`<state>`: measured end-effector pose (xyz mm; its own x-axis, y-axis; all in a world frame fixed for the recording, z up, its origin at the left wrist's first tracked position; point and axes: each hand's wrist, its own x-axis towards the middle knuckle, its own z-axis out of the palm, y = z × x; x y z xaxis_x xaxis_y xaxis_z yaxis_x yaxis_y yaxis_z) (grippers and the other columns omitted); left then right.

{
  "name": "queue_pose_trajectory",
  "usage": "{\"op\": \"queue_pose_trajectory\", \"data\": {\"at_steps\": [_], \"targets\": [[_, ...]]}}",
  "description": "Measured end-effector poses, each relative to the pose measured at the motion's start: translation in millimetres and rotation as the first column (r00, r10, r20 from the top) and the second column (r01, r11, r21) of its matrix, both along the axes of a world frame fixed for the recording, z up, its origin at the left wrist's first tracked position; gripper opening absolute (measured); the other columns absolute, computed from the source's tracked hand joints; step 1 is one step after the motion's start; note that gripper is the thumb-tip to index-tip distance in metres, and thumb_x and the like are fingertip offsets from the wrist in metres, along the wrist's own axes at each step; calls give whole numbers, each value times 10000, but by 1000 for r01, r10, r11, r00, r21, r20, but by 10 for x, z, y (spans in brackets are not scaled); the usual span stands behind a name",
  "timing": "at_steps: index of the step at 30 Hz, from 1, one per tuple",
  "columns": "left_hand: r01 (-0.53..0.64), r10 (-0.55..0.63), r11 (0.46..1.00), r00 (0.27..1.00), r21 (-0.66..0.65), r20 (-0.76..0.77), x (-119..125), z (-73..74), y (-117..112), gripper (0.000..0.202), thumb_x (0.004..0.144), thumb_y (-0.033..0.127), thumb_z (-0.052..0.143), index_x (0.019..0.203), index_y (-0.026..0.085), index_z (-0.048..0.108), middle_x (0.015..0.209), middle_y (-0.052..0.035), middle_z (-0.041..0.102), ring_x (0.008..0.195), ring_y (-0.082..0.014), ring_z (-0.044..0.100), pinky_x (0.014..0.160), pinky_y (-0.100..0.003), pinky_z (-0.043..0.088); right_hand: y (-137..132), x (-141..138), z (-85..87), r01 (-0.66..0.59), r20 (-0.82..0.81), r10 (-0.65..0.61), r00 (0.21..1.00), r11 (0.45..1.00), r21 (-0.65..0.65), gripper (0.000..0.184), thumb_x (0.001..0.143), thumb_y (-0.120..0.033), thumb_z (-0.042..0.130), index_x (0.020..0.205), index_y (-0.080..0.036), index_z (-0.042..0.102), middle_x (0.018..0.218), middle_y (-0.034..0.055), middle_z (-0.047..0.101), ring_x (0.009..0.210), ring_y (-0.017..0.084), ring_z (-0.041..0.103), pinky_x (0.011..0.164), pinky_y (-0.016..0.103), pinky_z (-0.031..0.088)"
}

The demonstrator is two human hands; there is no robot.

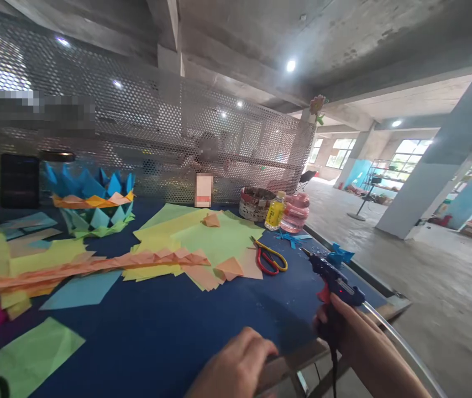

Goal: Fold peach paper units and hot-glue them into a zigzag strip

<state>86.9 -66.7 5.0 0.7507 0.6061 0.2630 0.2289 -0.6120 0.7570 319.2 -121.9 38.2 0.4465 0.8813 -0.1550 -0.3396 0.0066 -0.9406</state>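
Note:
My right hand (341, 323) is wrapped round the grip of a dark blue hot glue gun (337, 283). A clear glue stick (389, 331) sticks out of the gun's back, and its nozzle points up and left over the table. My left hand (238, 362) is at the table's front edge with its fingers curled together; whatever they may hold is hidden. Scissors (269, 260) with red and yellow handles lie beyond the hands. A folded orange paper strip (107, 268) stretches across the left, beside loose coloured paper sheets (219, 232).
A blue, orange and green folded-paper basket (95, 204) stands at the back left. Near the perforated metal screen (236, 138) are a round container (255, 204), a yellow-labelled bottle (274, 213) and a pink jar (295, 213). Blue paper scraps (339, 254) lie by the right edge.

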Motion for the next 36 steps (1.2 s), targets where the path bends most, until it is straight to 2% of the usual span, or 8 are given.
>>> {"op": "queue_pose_trajectory", "data": {"at_steps": [2, 5, 7, 11, 19, 24, 31, 36], "targets": [[17, -16, 1000, 997, 19, -75, -168, 83, 83, 233, 819, 180, 515, 981, 234, 673, 1026, -53, 681, 953, -216, 650, 820, -243, 505, 9, 8, 38, -39, 41, 40, 998, 999, -12, 255, 781, -410, 748, 841, -166, 706, 679, 10, 635, 663, 156, 626, 635, 236, 548], [-77, 84, 993, 993, 85, -85, -339, 173, 185, 173, 841, 195, 503, 902, 257, 653, 967, -11, 682, 889, -181, 659, 792, -215, 501, 11, 38, 72, -40, 76, 44, 996, 998, -54, 325, 714, -446, 796, 831, -163, 689, 650, 0, 625, 644, 152, 610, 608, 229, 523], [-114, 128, 987, 985, 115, -118, -407, 204, 237, 159, 864, 217, 489, 888, 257, 640, 944, 2, 683, 857, -166, 666, 754, -198, 501, 6, 73, 72, -27, 97, 35, 995, 996, -88, 357, 671, -469, 819, 779, -163, 671, 623, -9, 611, 605, 139, 591, 553, 211, 492], [-116, 142, 976, 981, 183, -135, -475, 216, 329, 185, 896, 307, 459, 857, 251, 630, 911, 0, 681, 837, -165, 674, 742, -204, 510, -13, 165, 28, -28, 135, 43, 990, 994, -106, 380, 703, -511, 784, 733, -156, 651, 594, -19, 586, 552, 102, 540, 492, 177, 429], [-194, 221, 963, 966, 188, -135, -433, 200, 659, 252, 903, 405, 437, 918, 295, 663, 997, 8, 695, 940, -210, 667, 820, -290, 507, 61, 281, 42, 24, 152, -3, 988, 990, -136, 394, 630, -469, 838, 765, -138, 675, 581, -32, 554, 526, 80, 487, 469, 163, 392], [-244, 267, 953, 956, 179, -118, -382, 230, 843, 282, 889, 428, 433, 900, 285, 676, 1003, -6, 703, 988, -248, 645, 856, -350, 485, 125, 296, 90, 10, 152, 11, 988, 991, -136, 340, 655, -424, 836, 735, -138, 670, 574, -29, 549, 501, 75, 471, 443, 160, 379], [-258, 273, 960, 947, 109, -167, -374, 174, 965, 326, 885, 504, 429, 935, 300, 678, 1011, 1, 702, 874, -227, 655, 763, -324, 486, 189, 431, 85, 29, 120, -21, 993, 997, -65, 359, 653, -451, 825, 781, -141, 695, 625, -16, 568, 525, 95, 518, 473, 180, 438], [-300, 328, 939, 929, 169, -172, -342, 170, 1122, 381, 897, 522, 379, 976, 286, 668, 1036, -26, 686, 927, -244, 655, 750, -317, 497, 152, 492, 149, -9, 54, 11, 999, 999, -39, 350, 632, -456, 828, 753, -159, 688, 608, -29, 542, 491, 85, 487, 459, 185, 430]]}}
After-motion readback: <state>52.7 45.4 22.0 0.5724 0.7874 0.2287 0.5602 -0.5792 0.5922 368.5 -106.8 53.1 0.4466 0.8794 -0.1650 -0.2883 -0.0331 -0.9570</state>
